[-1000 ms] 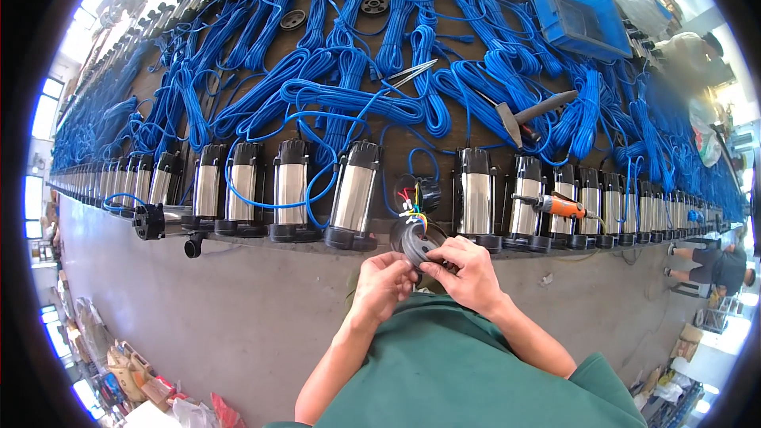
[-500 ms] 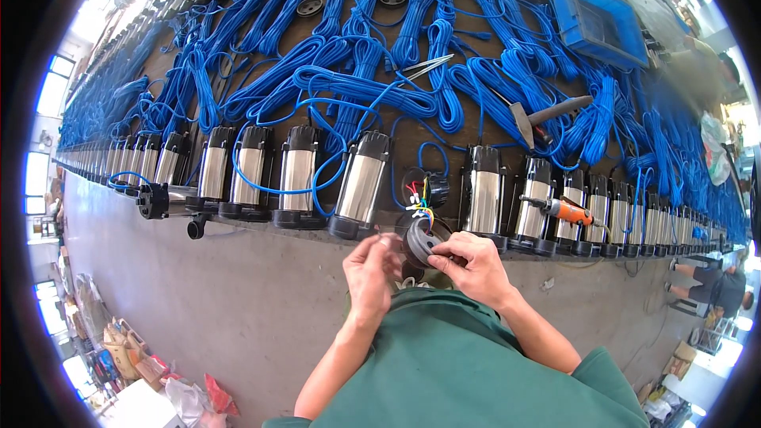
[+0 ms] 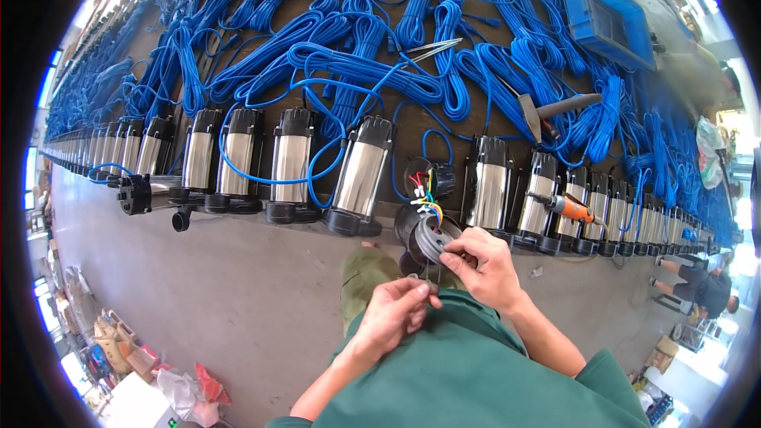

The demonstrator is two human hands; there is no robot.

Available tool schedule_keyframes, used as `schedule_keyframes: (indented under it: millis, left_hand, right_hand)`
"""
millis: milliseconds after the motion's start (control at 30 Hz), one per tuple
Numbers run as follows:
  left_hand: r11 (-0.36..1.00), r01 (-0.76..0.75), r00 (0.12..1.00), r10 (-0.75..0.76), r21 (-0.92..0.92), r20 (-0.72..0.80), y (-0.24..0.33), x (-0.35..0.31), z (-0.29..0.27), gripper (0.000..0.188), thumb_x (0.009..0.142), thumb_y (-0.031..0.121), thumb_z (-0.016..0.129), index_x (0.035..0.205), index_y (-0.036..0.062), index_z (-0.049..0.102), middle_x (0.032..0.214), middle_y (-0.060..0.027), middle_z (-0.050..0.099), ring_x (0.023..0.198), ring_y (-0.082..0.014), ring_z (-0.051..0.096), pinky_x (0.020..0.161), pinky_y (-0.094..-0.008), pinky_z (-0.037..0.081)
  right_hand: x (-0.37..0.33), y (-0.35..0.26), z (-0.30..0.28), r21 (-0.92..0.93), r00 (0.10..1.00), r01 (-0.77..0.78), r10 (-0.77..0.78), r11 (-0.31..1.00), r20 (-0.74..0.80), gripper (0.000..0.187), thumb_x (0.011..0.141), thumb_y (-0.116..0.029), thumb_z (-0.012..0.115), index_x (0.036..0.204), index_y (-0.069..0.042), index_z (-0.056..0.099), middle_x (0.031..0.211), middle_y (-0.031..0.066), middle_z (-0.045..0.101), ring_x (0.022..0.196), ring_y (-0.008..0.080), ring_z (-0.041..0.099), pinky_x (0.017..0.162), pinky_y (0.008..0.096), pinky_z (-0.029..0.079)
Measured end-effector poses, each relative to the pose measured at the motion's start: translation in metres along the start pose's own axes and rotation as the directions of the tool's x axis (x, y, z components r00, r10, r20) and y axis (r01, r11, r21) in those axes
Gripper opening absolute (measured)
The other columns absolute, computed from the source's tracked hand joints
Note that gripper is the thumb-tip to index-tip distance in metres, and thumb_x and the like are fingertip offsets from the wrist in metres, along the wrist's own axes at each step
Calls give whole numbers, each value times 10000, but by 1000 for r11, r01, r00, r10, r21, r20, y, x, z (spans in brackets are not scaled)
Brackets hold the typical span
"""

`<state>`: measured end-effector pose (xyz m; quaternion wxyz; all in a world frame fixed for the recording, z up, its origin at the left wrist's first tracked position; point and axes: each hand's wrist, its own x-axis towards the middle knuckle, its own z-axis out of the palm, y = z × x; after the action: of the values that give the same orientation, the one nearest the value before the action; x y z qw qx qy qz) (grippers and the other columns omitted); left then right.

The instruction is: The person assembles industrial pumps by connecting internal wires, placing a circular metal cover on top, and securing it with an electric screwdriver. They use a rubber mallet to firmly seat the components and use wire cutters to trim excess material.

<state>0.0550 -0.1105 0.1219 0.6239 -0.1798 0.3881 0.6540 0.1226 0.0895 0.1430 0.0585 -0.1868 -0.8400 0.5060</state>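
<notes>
1. Centre of the frame: the right hand pinches a grey round part between thumb and fingers.
2. Just below, lower centre: the left hand is curled, thumb near fingertips; whether it grips anything small, I cannot tell.
3. Coloured wires rise just above the part.
4. Right of centre: an orange tool.

From here the right hand hides part of the grey disc; the green shirt runs off the lower edge
</notes>
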Motion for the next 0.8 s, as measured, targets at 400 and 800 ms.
schedule_keyframes:
  millis: [400,800]
  left_hand:
    - [978,55,996,-38,-201,86,39,11,37,150,1046,196,620,1065,49,638,973,-149,739,591,-117,570,497,-260,429]
    - [990,131,991,-132,-51,-29,49,9,-4,189,1025,179,650,1087,7,697,895,-43,641,641,-109,467,544,-268,369]
  right_hand:
    - [64,44,-30,541,840,-500,531,677,112,263,1048,-240,612,1032,-8,733,903,-2,729,779,60,651,732,244,526]
    - [33,22,7,-89,780,-232,131,968,-612,266,1047,-235,610,1093,15,688,921,92,669,721,160,605,674,312,493]
